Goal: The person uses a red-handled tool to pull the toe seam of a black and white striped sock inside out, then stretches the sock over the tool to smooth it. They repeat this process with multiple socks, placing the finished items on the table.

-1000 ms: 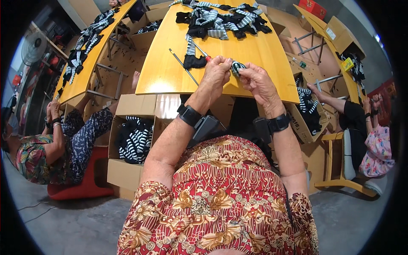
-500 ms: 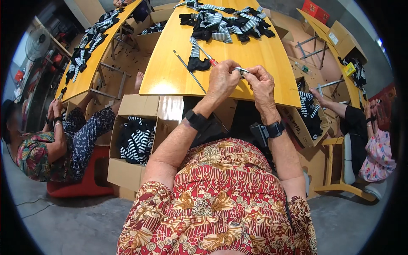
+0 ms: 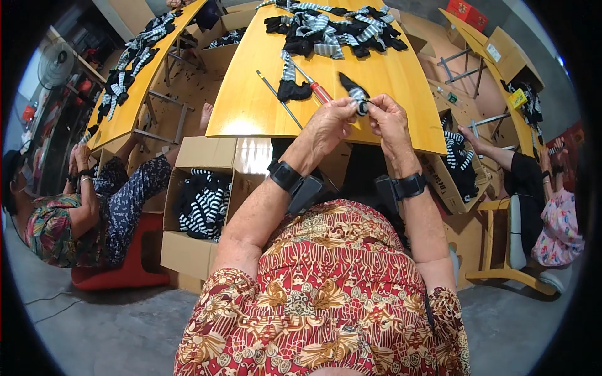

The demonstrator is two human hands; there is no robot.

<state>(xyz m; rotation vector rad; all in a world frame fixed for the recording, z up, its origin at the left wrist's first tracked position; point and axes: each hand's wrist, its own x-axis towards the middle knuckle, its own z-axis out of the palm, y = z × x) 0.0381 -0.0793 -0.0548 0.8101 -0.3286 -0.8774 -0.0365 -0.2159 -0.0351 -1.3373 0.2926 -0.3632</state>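
Note:
Above the near edge of the yellow table [image 3: 251, 113], both my hands hold a small black, grey and white striped sock [image 3: 358, 95]. Its black end sticks up away from me. My left hand [image 3: 332, 122] pinches the left side, and my right hand [image 3: 390, 120] pinches the right side; the fingertips of both are close together. Just beyond my left hand lies a red-handled screwdriver [image 3: 321, 93], its shaft pointing away. A striped sock with a black foot [image 3: 293, 91] rests to its left. Further left is a thin dark rod [image 3: 281, 100], slanting toward the table edge.
A pile of striped socks [image 3: 332, 34] covers the table's far end. Open cardboard boxes of striped pieces stand at left [image 3: 202, 203] and right [image 3: 461, 163]. People sit at side tables, one on a red chair [image 3: 119, 269] at left, another at right.
The sock, mostly hidden between my fingers before, now shows with its black end standing up. My hands have come slightly nearer to me, and the screwdriver handle shows more.

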